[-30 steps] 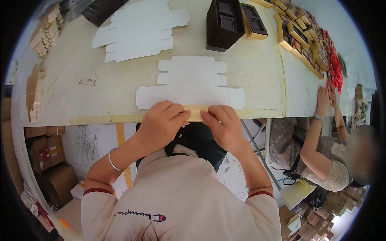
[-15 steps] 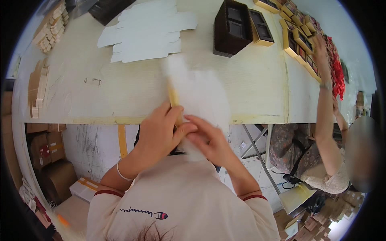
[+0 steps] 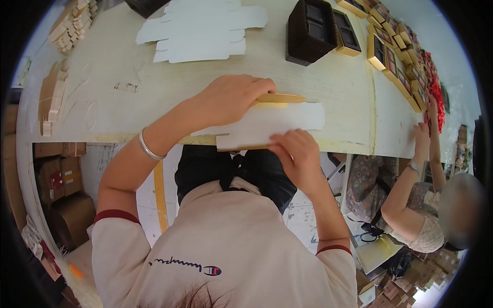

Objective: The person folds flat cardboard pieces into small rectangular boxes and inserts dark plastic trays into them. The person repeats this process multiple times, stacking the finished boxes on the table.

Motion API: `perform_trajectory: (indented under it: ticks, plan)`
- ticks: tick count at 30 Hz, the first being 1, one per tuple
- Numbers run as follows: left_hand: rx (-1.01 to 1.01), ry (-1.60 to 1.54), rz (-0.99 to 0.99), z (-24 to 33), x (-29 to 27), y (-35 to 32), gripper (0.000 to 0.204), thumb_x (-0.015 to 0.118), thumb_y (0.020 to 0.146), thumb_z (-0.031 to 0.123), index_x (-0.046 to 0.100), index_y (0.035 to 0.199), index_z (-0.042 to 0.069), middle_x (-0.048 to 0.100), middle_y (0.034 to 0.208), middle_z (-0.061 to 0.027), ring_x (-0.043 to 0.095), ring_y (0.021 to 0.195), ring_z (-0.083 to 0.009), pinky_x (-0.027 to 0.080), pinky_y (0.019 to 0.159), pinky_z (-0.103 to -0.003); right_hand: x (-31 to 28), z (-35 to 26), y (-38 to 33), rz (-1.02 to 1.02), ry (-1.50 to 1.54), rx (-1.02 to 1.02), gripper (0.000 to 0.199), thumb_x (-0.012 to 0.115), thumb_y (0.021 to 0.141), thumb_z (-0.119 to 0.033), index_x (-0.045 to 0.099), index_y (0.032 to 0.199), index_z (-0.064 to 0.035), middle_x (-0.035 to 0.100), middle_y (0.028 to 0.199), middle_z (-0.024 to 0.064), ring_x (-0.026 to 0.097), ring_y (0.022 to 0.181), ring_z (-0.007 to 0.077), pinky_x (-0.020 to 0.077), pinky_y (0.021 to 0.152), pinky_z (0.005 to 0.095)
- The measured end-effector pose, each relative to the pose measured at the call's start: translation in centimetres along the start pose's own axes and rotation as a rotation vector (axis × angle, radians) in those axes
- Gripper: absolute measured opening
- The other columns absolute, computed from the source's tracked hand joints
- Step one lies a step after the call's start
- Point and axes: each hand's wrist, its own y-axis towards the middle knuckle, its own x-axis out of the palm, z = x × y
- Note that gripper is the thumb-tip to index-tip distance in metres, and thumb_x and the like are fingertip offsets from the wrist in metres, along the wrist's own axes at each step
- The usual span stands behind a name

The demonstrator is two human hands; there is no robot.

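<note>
Left hand [image 3: 233,100] at far edge of white card [image 3: 277,120], fingers over the raised gold flap; thumb hidden, grip unclear. Right hand [image 3: 299,151] pinches near edge, fingers on top. Card lies flat near front of table [image 3: 113,110]. Beyond it: white card blanks [image 3: 203,33], dark tray stack [image 3: 310,33], gold box [image 3: 347,33] just beside. Far right: more gold boxes [image 3: 393,64], red ribbon [image 3: 436,97], co-worker's hands [image 3: 422,139] near the ribbon.

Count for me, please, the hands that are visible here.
4. The person's left hand is at the folded white card's far edge, the right hand at its near edge. A co-worker's two hands are by the red material, their fingers partly hidden.
</note>
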Motion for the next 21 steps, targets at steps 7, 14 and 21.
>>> perform_trajectory:
  ticks: [7, 14, 21]
  plan:
    - [0.061, -0.021, 0.076, -0.4, 1.0, -0.3, 0.027, 0.057, 0.084, 0.000, 0.057, 0.109, 0.009, 0.062, 0.099, -0.0073, 0.059, 0.085, -0.0296, 0.048, 0.071, -0.039, 1.7, -0.2, 0.7, 0.184, -0.239, -0.359, 0.031, 0.073, 0.072, -0.014, 0.062, 0.100, -0.0055, 0.053, 0.108, 0.0125, 0.055, 0.098, 0.0290, 0.0431, 0.083, 0.0408]
    - [0.103, 0.028, 0.128, 0.3, 1.4, -0.9, 0.024, 0.058, 0.083, 0.002, 0.060, 0.106, 0.008, 0.060, 0.105, -0.0062, 0.059, 0.090, -0.0273, 0.049, 0.074, -0.036, 1.5, 0.2, 1.0, 0.105, -0.094, -0.262, 0.022, 0.064, 0.073, -0.003, 0.063, 0.095, -0.0036, 0.055, 0.095, 0.0073, 0.055, 0.088, 0.0259, 0.0449, 0.076, 0.0359]
    - [0.172, 0.102, 0.081, 1.7, 0.1, -3.8, 0.031, 0.071, 0.075, 0.013, 0.064, 0.105, 0.006, 0.053, 0.130, -0.0048, 0.055, 0.097, -0.0268, 0.049, 0.079, -0.035, -0.4, 0.3, 4.7, -0.126, 0.003, -0.063, 0.009, 0.063, 0.078, -0.003, 0.065, 0.087, -0.0034, 0.058, 0.084, 0.0095, 0.058, 0.081, 0.0286, 0.0474, 0.070, 0.0381]
